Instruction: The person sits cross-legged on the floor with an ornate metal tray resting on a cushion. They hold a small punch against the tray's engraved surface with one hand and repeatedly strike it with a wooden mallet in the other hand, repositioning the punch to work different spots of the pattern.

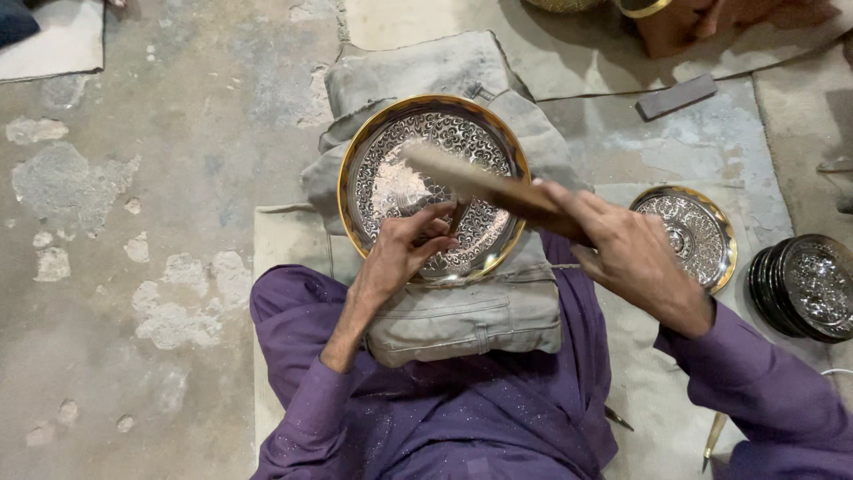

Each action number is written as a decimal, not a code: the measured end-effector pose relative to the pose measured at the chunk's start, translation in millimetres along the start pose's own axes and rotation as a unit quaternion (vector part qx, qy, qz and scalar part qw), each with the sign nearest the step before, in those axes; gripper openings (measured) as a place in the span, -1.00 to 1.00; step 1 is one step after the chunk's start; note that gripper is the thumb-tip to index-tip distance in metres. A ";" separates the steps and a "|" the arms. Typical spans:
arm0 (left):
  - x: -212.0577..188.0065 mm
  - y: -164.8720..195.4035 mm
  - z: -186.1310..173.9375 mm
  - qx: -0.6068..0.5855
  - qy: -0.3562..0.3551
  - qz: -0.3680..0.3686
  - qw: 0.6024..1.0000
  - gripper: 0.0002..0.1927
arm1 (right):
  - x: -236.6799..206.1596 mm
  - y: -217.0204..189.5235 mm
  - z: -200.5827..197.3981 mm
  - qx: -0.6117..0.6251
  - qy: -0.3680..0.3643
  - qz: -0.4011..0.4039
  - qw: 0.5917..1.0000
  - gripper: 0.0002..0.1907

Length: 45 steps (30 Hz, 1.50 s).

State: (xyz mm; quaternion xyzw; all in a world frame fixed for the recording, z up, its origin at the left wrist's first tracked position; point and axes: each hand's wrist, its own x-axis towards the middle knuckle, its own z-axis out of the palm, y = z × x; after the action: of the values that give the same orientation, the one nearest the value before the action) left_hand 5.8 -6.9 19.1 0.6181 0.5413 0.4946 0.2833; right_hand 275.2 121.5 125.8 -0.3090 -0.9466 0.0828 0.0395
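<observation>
A round metal plate (pixel 382 142) with a gold rim and engraved silver pattern lies on a folded grey cloth pad (pixel 462 316) in front of my knees. My left hand (pixel 404 253) rests on the plate's near part, fingers pinched on a small tool that is mostly hidden. My right hand (pixel 626 253) grips a wooden mallet stick (pixel 462 173), blurred, slanting over the plate. Purple sleeves cover both my arms.
A smaller engraved plate (pixel 689 233) lies to the right on the mat. A stack of dark engraved plates (pixel 807 286) stands at the right edge. A dark flat bar (pixel 677 96) lies farther back. Pointed tools (pixel 713 436) lie by my right knee. Rough concrete floor (pixel 133 222) on the left.
</observation>
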 end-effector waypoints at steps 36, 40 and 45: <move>0.5 3.5 -8.5 0.018 -0.020 0.029 0.999 -0.51 | -17.8 -8.4 6.7 0.169 0.168 -0.057 0.969 -0.13; 0.8 3.5 -7.9 0.024 -0.027 0.000 0.999 -0.51 | -21.9 -7.0 11.7 0.021 0.087 0.057 0.994 -0.11; 2.0 2.9 -7.8 0.013 -0.029 0.005 0.999 -0.49 | -23.1 -2.5 17.3 -0.027 -0.022 0.081 0.996 -0.07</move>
State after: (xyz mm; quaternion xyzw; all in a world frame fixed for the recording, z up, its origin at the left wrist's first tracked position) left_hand -0.4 -7.2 25.0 0.6389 0.5361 0.4707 0.2879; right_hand 290.1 103.6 108.7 -0.3841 -0.9209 0.0668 0.0038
